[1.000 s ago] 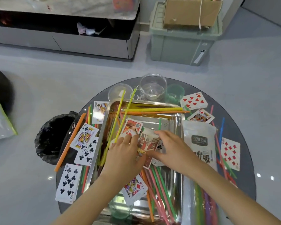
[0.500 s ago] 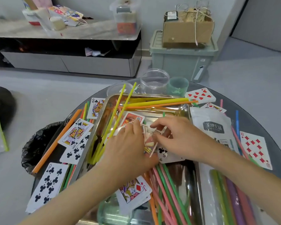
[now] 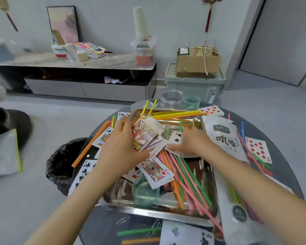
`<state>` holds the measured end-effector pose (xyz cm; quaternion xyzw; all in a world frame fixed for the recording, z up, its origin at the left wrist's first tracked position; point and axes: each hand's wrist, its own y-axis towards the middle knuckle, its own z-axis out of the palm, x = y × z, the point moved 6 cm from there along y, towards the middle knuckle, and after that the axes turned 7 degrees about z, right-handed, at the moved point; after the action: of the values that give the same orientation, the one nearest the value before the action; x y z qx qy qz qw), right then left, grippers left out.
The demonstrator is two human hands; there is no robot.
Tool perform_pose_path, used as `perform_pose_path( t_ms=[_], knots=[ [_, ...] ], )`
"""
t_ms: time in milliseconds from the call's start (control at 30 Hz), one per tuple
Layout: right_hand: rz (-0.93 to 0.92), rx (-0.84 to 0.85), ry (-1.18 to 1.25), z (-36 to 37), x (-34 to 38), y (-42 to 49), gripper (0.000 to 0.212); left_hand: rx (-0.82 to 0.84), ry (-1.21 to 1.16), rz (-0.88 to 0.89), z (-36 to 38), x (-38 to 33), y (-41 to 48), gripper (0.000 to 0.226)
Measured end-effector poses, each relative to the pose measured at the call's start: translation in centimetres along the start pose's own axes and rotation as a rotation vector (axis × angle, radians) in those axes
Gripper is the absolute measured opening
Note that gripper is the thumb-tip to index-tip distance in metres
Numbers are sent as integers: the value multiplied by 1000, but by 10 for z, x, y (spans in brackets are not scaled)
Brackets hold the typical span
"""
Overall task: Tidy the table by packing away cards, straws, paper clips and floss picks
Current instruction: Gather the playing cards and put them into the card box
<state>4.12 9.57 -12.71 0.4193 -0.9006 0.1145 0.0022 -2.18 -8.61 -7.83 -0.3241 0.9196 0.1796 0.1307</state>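
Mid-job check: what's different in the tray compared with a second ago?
The left hand has gathered a card bundle and raised it off the tray, gripping it. The right hand has drawn away to the right and pinches the clubs card. The straws, jack of diamonds and white pouch lie as before.

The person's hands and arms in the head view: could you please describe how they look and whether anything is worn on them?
The left hand and right hand are bare: no gloves, rings or watch show. The left forearm and right forearm are uncovered down to the picture's edge, so no sleeve is visible. Blur hides the nails.
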Motion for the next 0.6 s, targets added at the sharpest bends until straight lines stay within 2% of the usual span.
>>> perform_pose_path(
  t_ms=[100, 233, 333, 400, 467, 600],
  knots=[
    [95, 8, 23, 7, 3, 6, 91, -68, -74, -11, -4, 8, -12, 75],
    [160, -125, 270, -2, -3, 9, 71, -100, -123, 8, 3, 15, -20, 77],
    [185, -201, 614, -11, -13, 5, 58, -87, -194, 22, 8, 19, -19, 76],
    [172, -227, 785, -20, -16, -4, 41, -61, -200, 50, 10, 18, -17, 73],
    [119, -308, 839, -35, -14, -19, 23, -58, -175, 83, 10, 18, -17, 68],
    [63, -415, 1067, -60, -7, -59, 20, -80, -176, 90, 7, 23, -15, 68]
  ],
)
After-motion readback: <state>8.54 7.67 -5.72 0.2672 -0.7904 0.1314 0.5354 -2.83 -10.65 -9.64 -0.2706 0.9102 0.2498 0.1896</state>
